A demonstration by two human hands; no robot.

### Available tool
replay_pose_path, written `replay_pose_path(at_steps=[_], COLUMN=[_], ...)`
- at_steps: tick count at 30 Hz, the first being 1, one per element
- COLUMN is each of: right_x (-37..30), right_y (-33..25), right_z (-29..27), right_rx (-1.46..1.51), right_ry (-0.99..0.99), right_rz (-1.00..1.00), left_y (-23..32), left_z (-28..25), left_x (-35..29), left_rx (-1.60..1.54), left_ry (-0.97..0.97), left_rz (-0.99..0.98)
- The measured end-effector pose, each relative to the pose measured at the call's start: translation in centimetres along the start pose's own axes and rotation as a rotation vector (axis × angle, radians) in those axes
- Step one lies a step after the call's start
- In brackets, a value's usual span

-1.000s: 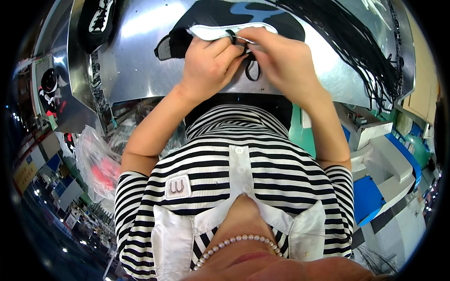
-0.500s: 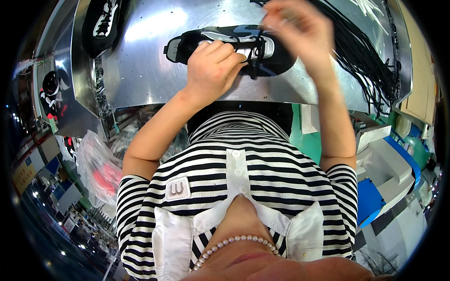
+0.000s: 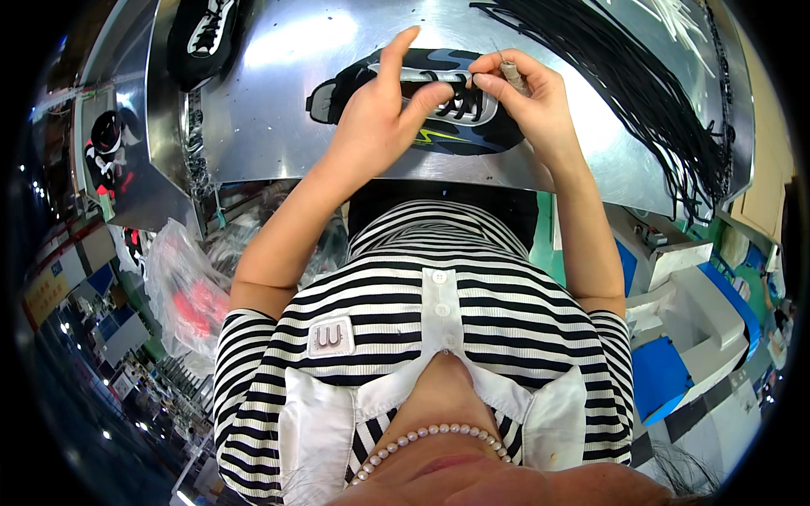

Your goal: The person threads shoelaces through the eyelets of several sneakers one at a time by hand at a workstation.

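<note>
A black shoe (image 3: 494,139) with grey patches and a yellow-green mark lies on the metal table (image 3: 278,152), toe to the right. Black lace crosses its white throat near the toe. Over the heel end, my left hand (image 3: 375,118) is open, index finger raised and thumb stretched toward the laces; it hides part of the shoe's opening. Above the toe end, my right hand (image 3: 536,105) pinches at the black shoelace (image 3: 474,82) with thumb and forefinger. A small tool (image 3: 512,78) with a thin metal tip and a tan wrapped handle sits in that same hand.
Loose black laces (image 3: 624,93) lie in a long bundle at the right of the table, with white strips (image 3: 675,21) beyond. Another black laced shoe (image 3: 198,51) stands at the far left. A clear plastic bag (image 3: 181,287) hangs below the table's left side.
My left hand has gone from closed over the shoe to open with fingers apart. My right hand, blurred before, has come down and nearer to the laces. The shoe's yellow-green mark now shows.
</note>
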State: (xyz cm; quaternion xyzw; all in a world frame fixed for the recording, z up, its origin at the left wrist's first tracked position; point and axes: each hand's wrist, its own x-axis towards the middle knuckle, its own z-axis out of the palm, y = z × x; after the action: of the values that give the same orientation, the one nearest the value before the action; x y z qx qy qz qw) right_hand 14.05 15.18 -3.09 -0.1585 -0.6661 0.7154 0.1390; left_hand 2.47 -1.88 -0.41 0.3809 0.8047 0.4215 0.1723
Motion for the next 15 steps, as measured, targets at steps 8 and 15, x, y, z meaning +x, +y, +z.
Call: replay_pose_path(at_steps=[8,15], right_x=[1.7,2.2], right_y=[-1.4,-0.4], right_z=[1.1,1.2], right_rx=[-0.225,-0.231], right_ry=[-0.019,-0.06], right_rz=[-0.02,-0.008], left_y=[-1.3,-1.5], left_z=[1.1,1.4], left_x=[0.3,0.2], left_rx=[0.197,0.181], left_ry=[0.181,0.207], left_rz=[0.13,0.122])
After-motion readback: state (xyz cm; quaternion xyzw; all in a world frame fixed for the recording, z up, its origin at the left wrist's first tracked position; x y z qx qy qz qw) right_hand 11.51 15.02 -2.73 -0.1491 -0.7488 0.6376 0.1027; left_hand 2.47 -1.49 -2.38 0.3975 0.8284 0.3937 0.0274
